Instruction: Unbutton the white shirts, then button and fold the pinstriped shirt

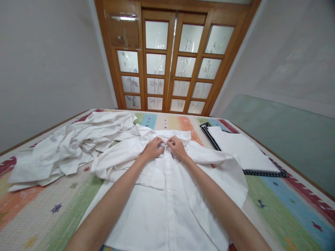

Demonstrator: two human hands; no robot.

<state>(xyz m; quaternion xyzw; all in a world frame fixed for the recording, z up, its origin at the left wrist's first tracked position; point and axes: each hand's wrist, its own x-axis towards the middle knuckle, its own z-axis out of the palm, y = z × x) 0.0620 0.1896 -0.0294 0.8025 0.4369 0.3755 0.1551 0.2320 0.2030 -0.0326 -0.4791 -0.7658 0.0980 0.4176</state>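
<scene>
Patterned cloth [78, 198] | white shirt [143, 212] | left hand [153, 149], right hand [177, 147] pinching its front

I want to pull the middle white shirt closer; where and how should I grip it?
Probably pinch the white shirt by its hem, either side of the button placket, from the near side: its lower part lies spread, hem nearest the person.

Looks like a home, one smallish room. Far end: wood-framed doors [186, 54], glass panes with plant motifs. Plain pale walls [52, 59] left and right. Between them, a broad flat surface under a colourful striped cover [81, 198], household-linen type. White clothes [146, 212] lie across it, middle and left.
</scene>
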